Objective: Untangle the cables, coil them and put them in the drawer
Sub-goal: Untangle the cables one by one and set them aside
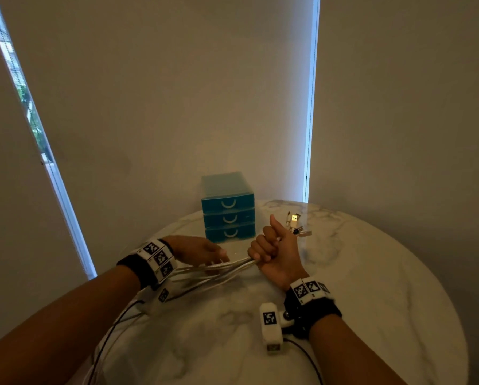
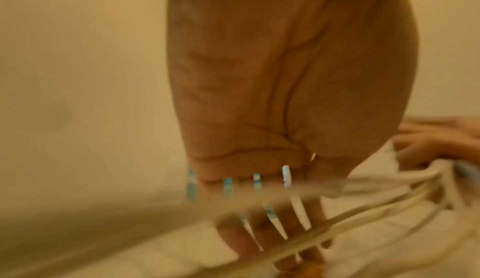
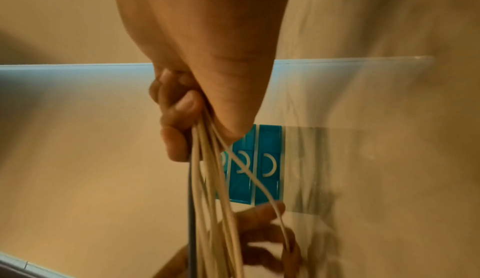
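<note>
The right hand (image 1: 271, 254) is a fist closed around a bundle of thin, smooth white cables (image 1: 221, 269), thumb up. The strands fan out toward 8 o'clock under the left hand (image 1: 199, 250), whose fingers lie spread among them. The teal plastic drawer unit (image 1: 227, 208) stands at 12 o'clock on the round marble table (image 1: 371, 287).

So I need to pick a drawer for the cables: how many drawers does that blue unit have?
3, stacked in the blue unit at the table's far edge: top drawer, middle drawer, bottom drawer. All are closed.
</note>
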### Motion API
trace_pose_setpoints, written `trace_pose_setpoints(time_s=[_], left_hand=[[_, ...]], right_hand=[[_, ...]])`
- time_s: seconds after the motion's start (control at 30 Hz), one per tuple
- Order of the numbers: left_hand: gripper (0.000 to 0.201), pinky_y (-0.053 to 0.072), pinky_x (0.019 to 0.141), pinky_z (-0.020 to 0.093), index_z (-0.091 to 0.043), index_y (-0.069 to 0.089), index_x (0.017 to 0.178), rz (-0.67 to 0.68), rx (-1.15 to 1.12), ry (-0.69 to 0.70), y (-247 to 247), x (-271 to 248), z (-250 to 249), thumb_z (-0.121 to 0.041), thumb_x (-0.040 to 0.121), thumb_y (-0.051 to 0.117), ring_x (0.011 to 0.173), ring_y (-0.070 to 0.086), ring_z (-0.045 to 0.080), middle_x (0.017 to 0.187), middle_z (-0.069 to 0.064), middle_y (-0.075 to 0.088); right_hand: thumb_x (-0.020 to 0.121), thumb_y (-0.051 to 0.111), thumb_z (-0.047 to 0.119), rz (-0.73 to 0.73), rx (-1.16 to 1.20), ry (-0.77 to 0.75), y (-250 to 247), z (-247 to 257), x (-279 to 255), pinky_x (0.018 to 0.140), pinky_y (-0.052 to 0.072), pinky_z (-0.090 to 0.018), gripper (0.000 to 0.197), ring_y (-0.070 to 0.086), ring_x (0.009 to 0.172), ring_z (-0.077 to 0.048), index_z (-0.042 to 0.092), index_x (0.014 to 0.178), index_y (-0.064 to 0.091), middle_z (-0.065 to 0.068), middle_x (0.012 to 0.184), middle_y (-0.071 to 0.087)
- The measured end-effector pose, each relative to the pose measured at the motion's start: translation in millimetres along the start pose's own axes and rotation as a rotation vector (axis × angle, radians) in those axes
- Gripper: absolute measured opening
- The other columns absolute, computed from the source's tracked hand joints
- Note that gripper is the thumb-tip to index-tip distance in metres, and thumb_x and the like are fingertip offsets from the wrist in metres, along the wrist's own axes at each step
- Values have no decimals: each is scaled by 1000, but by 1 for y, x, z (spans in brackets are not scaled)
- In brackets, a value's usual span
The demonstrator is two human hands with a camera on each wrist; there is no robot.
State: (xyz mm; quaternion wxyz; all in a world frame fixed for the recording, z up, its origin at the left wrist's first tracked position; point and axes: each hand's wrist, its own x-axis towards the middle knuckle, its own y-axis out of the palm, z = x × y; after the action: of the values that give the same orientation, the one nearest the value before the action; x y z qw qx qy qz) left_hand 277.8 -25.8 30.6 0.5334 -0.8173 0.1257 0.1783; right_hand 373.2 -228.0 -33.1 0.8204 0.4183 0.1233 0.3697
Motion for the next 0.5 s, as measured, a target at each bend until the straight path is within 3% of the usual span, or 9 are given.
trace_pose_setpoints(time_s=[0.07, 0.17, 0.23, 0.33, 0.4, 0.5], left_hand=[[35, 43, 111, 31, -35, 64, 142, 28, 28, 16, 1, 0, 18, -40, 114, 43, 123, 60, 11, 139, -7, 66], [33, 39, 116, 35, -42, 65, 140, 111, 119, 6, 2, 4, 27, -33, 111, 50, 127, 57, 9, 145, -12, 63], [35, 37, 110, 33, -33, 64, 143, 127, 175, -5, -1, 5, 23, -28, 111, 51, 124, 55, 8, 145, -8, 62], [31, 40, 102, 33, -17, 67, 136, 106, 243, -29, -10, 4, 25, -26, 109, 55, 111, 55, 10, 126, 0, 66], [23, 47, 99, 35, -20, 71, 126, 37, 222, 16, -14, 2, 36, -29, 108, 58, 103, 60, 12, 118, 1, 70], [7, 54, 86, 25, -33, 71, 102, -188, 70, 97, -21, -9, 58, -36, 105, 65, 84, 69, 8, 100, -5, 77]], right_hand=[[110, 49, 45, 48, 8, 12, 3, 1, -3, 48, 29, -32, 63, 16, 43, -17, 21, 56, 26, 0, 47, 15], [110, 48, 45, 95, 3, 10, 10, 4, -7, 47, 23, -33, 62, 12, 45, -18, 22, 60, 20, 0, 46, 15], [110, 47, 46, 128, 8, -4, 13, 7, -9, 47, 21, -32, 62, 12, 43, -17, 22, 61, 19, 2, 44, 18], [112, 43, 47, 150, 33, -41, 14, 17, -10, 45, 17, -31, 62, 11, 42, -17, 23, 59, 20, 3, 41, 20], [112, 41, 49, 143, 52, -80, 9, 27, -11, 46, 13, -32, 63, 8, 42, -16, 24, 58, 21, 4, 42, 16], [110, 43, 52, 126, 62, -136, -2, 42, -10, 48, 10, -33, 65, 6, 45, -15, 23, 54, 27, 3, 48, 9]])
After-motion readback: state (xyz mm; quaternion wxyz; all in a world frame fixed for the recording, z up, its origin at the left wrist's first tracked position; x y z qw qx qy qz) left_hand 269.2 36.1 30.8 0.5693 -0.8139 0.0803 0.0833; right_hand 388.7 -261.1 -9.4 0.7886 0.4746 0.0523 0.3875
